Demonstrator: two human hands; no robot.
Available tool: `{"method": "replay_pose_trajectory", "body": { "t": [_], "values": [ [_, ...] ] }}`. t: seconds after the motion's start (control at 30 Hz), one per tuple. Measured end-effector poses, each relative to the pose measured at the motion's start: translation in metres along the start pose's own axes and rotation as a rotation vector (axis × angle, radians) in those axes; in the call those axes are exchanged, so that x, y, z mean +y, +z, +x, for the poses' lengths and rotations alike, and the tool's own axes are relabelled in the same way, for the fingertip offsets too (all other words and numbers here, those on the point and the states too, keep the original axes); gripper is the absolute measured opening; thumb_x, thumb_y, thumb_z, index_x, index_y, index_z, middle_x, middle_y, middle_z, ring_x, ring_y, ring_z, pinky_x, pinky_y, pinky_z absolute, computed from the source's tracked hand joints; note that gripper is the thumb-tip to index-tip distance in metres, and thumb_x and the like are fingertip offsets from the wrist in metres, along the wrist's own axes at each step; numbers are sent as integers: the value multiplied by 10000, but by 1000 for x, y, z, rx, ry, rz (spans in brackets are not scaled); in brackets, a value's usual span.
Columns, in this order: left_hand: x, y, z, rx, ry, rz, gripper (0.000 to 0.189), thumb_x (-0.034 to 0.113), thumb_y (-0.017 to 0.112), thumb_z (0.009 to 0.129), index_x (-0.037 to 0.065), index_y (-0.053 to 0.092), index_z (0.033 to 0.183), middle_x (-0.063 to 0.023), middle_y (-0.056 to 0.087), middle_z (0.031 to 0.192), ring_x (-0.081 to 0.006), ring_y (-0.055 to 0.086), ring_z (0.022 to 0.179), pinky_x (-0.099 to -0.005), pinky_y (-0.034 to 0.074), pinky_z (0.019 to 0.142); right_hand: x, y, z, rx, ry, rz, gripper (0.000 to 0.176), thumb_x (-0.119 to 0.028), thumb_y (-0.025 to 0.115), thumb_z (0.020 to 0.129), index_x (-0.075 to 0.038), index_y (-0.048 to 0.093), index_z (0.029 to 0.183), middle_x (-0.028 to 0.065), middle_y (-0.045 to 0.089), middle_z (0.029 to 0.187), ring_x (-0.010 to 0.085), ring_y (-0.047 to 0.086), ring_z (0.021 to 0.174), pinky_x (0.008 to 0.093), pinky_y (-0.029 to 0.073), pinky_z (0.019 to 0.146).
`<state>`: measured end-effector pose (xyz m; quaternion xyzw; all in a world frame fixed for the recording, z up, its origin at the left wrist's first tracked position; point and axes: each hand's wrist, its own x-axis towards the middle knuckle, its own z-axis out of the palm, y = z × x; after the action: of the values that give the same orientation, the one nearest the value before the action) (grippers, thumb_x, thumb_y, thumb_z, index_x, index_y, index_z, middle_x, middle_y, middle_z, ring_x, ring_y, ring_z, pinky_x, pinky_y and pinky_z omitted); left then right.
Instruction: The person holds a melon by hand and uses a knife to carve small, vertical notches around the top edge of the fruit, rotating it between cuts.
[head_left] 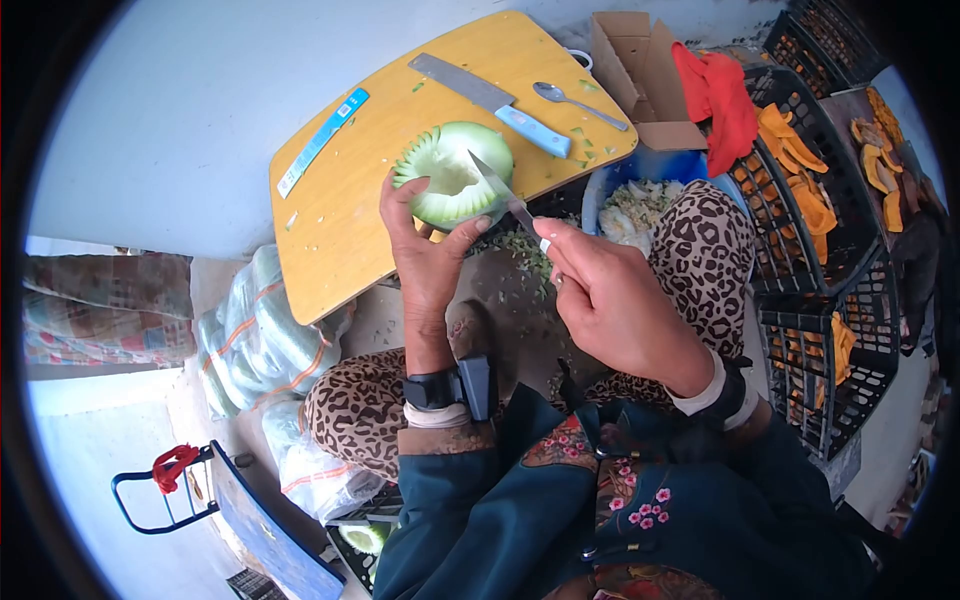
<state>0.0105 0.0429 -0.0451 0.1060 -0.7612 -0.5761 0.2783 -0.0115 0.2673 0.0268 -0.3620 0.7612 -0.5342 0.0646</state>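
Teal embroidered jacket, foreground, over leopard-print trousers; wearer seated. Left hand, strapped device at its wrist: fingers and thumb spread and cupped round the near side of a green melon half, apparently to brace it against the blade. Melon half: notched rim, hollowed centre, resting on the near edge of a wooden board, tilted toward the wearer so the cut face shows. Right hand: closed round the handle of a small knife, blade tip at the melon rim, held short, likely for control. On the board's far side, within reach: cleaver, spoon, blue strip. Blue basin below the board edge holds pale scraps. Right: black crates with orange slices, red cloth, cardboard box.
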Motion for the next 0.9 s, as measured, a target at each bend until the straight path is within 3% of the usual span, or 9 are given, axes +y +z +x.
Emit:
{"method": "replay_pose_trajectory", "body": {
  "t": [0.1, 0.2, 0.3, 0.4, 0.5, 0.7, 0.8, 0.9],
  "values": [
    [6, 4, -3, -14, 35, 48, 793, 6, 892, 631, 121, 473, 1294, -134, 237, 1539, -293, 423, 1352, -457, 506, 1043, 13, 10, 7, 41, -39, -61, 461, 98, 527, 849, 66, 511, 1308, 208, 644, 918, 309, 669, 818, 352, 524, 739],
    [6, 3, -3, -20, 37, 32, 797, -6, 891, 623, 120, 475, 1292, -136, 237, 1538, -289, 427, 1348, -444, 519, 1032, 9, 8, 7, -29, -9, -18, 451, 68, 538, 845, 125, 483, 1289, 321, 625, 1091, 470, 620, 1005, 458, 527, 851],
    [2, 1, -2, -18, 33, 18, 801, -10, 892, 618, 120, 476, 1291, -136, 234, 1538, -285, 429, 1347, -438, 525, 1031, 16, 17, -3, 83, -71, 6, 470, 100, 534, 848, 53, 515, 1315, 197, 647, 914, 326, 667, 834, 360, 525, 748],
    [2, 2, -3, -7, 13, 12, 806, -14, 891, 616, 118, 474, 1294, -140, 229, 1538, -287, 423, 1351, -439, 522, 1038, 13, 14, -11, 79, -65, -16, 485, 111, 538, 844, 46, 515, 1325, 182, 652, 906, 295, 668, 819, 347, 529, 745],
    [6, 3, -3, -9, 12, 47, 815, -4, 893, 623, 114, 467, 1308, -145, 223, 1541, -291, 411, 1361, -444, 510, 1051, 11, 6, -15, 30, 1, 11, 467, 81, 548, 841, 84, 509, 1306, 271, 656, 1082, 396, 674, 938, 415, 546, 821],
    [7, 4, -5, -29, 53, 97, 971, 45, 906, 638, 112, 364, 1441, -156, 216, 1541, -301, 393, 1373, -443, 481, 1078, 25, 6, -24, 60, 53, 92, 487, 85, 548, 842, 38, 519, 1327, 212, 676, 970, 307, 690, 861, 367, 546, 777],
    [10, 5, -6, -30, 33, 89, 1092, 60, 908, 644, 92, 245, 1512, -164, 223, 1546, -298, 390, 1375, -444, 451, 1099, 30, 8, -25, 82, 29, 72, 528, 145, 521, 836, 27, 503, 1351, 79, 532, 758, 174, 595, 729, 314, 526, 774],
    [15, 9, -7, 10, 19, 29, 1179, 61, 908, 646, 59, 143, 1543, -173, 245, 1548, -290, 396, 1373, -444, 430, 1110, 30, 7, -26, 70, 26, 79, 530, 141, 524, 836, 26, 499, 1353, 82, 543, 762, 180, 612, 739, 318, 528, 770]
  ]
}}
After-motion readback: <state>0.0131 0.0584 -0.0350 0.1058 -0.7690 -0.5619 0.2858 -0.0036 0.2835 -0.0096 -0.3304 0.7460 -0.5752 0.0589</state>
